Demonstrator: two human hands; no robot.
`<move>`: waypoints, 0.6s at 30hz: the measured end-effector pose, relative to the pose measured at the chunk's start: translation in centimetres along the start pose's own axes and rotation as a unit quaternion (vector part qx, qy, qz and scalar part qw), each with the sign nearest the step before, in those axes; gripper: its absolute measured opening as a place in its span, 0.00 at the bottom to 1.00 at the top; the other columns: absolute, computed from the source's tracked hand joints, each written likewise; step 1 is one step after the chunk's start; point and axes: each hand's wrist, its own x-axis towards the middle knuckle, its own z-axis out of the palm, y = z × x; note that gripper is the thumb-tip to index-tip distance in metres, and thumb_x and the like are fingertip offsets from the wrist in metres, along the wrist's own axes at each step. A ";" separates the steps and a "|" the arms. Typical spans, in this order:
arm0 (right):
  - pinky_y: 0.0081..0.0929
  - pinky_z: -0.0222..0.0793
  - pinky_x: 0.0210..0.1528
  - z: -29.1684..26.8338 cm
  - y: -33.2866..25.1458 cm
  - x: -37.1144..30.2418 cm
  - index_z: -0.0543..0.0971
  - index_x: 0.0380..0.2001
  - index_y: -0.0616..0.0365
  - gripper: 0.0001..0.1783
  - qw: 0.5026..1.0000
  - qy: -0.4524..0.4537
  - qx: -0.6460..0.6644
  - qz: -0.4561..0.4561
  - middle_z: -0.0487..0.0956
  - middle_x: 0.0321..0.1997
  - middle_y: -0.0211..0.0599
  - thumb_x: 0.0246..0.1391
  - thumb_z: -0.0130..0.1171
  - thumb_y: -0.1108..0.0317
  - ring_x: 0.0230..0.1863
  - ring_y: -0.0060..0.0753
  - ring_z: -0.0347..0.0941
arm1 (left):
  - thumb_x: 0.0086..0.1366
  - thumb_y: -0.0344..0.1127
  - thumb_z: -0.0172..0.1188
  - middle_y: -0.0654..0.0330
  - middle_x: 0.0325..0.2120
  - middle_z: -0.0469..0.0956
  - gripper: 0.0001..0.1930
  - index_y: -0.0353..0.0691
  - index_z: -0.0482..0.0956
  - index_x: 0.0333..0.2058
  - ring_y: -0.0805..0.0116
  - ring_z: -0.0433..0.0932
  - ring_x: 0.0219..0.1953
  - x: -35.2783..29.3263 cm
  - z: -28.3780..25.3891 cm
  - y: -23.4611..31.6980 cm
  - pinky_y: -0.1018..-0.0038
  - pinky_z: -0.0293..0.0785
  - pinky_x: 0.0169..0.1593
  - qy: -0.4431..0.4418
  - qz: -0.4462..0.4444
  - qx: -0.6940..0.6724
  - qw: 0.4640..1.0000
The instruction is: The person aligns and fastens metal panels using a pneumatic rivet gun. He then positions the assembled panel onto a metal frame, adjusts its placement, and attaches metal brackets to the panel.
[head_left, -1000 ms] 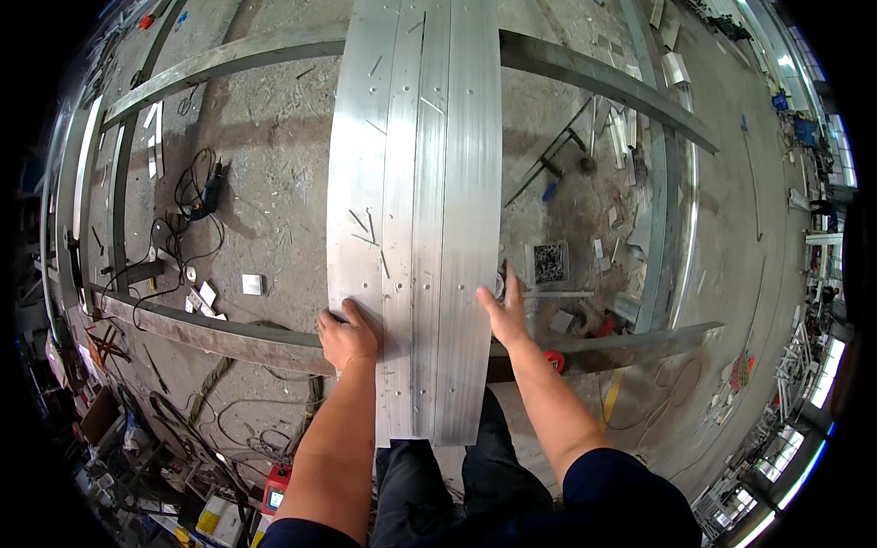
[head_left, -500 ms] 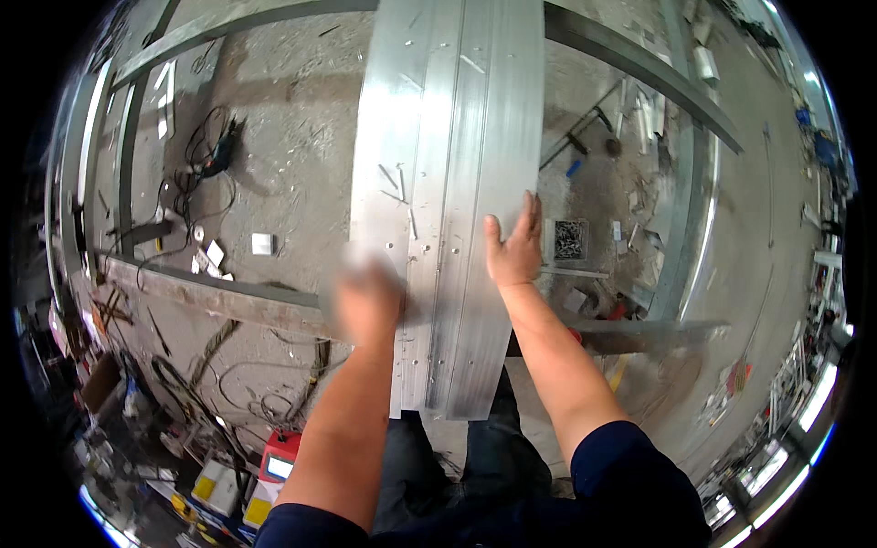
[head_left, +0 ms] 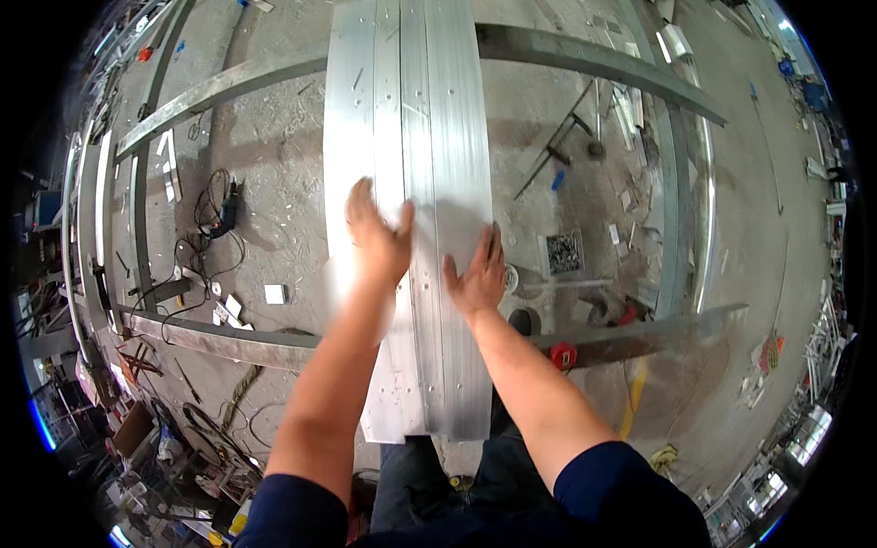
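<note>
Aluminium panel lies lengthwise from six to twelve o'clock across two steel rails; left hand and right hand press flat on it, fingers spread wide, gripping nothing. Even pressure from both palms should keep it square

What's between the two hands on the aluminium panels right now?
In the head view, only bare ribbed metal of the aluminium panels lies between the left hand and the right hand; both rest flat on it.
</note>
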 end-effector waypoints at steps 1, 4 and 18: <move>0.55 0.60 0.66 0.0 0.0 0.1 0.53 0.69 0.63 0.50 1.000 0.005 0.014 -0.009 0.55 0.71 0.67 0.49 0.62 0.52 0.66 0.71 0.59 | 0.62 0.42 0.65 0.41 0.65 0.61 0.38 0.27 0.59 0.64 0.44 0.57 0.68 2.9 2.4 1.8 0.57 0.51 0.72 -0.030 0.064 -0.008 0.997; 0.57 0.60 0.65 -0.8 -1.2 0.4 0.55 0.68 0.66 0.50 0.998 -0.014 0.045 -0.030 0.55 0.70 0.71 0.46 0.63 0.55 0.65 0.74 0.59 | 0.68 0.59 0.52 0.48 0.71 0.52 0.42 0.32 0.54 0.68 0.53 0.44 0.74 9.0 7.4 4.3 0.61 0.42 0.75 -0.139 0.209 0.182 0.951; 0.30 0.69 0.47 -2.3 8.7 24.0 0.74 0.42 0.67 0.25 0.921 -0.021 0.346 0.175 0.77 0.39 0.40 0.65 0.56 0.50 0.42 0.31 0.73 | 0.61 0.55 0.59 0.46 0.71 0.51 0.42 0.36 0.60 0.67 0.49 0.45 0.74 10.9 10.8 4.7 0.53 0.40 0.75 -0.265 0.226 0.211 0.914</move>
